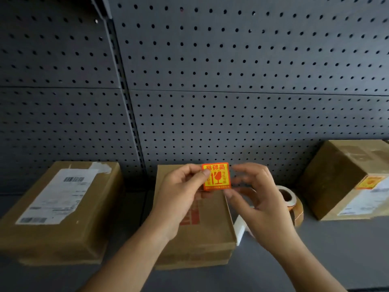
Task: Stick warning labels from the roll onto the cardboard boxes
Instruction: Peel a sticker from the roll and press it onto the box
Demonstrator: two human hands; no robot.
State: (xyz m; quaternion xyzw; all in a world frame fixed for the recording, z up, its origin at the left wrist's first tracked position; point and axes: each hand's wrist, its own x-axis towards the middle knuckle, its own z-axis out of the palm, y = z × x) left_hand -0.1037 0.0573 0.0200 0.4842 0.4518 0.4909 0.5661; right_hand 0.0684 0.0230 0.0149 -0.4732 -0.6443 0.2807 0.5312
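Above the far end of the middle box (202, 234), held up between the two hands — a square orange label (216, 179), printed face toward the camera, free of the roll (288, 198). Pinched at its left edge by thumb and fingers of the left hand (179, 192). Right hand (254, 199) curled close at the label's right edge, thumb by the lower corner, forefinger by the upper one (too blurred to tell whether truly nipping or merely near).

Directly beneath, and a little toward the body: the flat brown top of the middle box, long axis running away from the person, some red print showing past the left wrist, no orange sticker visible on it. So, by the look of it, a short drop straight down and no reach sideways.

Well apart to the left, the left box (63, 207) with a white shipping slip. Further off to the right, the right box (336, 171), bearing a stuck label (369, 182) at its near edge. Roll standing on edge on the grey shelf (336, 253) just right of the middle box, behind the right hand, with a white backing strip (240, 226) trailing alongside that box.

Both hands about equally near the target — left with the sure grip, probably the one to lay the label down, right then free for smoothing. Square label, hence no long axis to mind; only its edges to be squared with the box's.
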